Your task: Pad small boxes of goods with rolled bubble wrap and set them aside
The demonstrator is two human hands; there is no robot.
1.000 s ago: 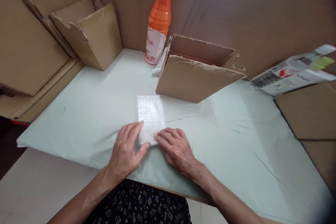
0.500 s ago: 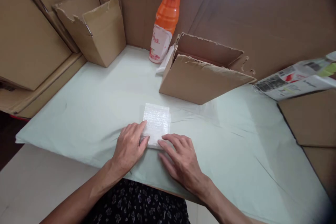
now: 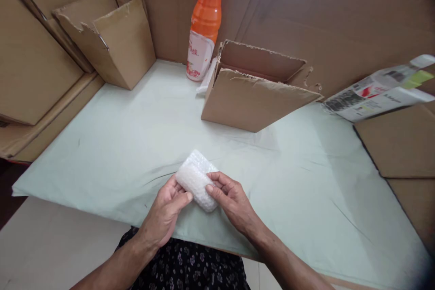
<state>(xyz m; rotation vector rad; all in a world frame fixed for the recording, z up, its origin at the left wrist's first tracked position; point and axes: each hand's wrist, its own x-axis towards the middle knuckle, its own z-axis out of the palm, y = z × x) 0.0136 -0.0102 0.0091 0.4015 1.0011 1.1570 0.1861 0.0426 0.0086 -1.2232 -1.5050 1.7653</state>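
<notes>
Between my two hands is a white piece of bubble wrap (image 3: 196, 183), folded over into a soft roll with a flatter flap showing behind it. My left hand (image 3: 166, 210) grips its left end, thumb on top and fingers underneath. At the right end, my right hand (image 3: 233, 199) pinches it between thumb and fingers. The wrap is tilted and held near the front edge of the cloth-covered table (image 3: 136, 145). Whether anything lies inside the fold cannot be seen.
An open cardboard box (image 3: 251, 99) stands beyond my hands, beside an orange drink bottle (image 3: 204, 22). More cardboard boxes (image 3: 125, 45) line the left. At right, clear plastic bottles (image 3: 370, 95) lean near brown cardboard (image 3: 401, 140).
The bubble wrap lay flat on the table under my fingers. Now it is folded, turned and lifted, with both hands closed on its ends. The view has shifted slightly.
</notes>
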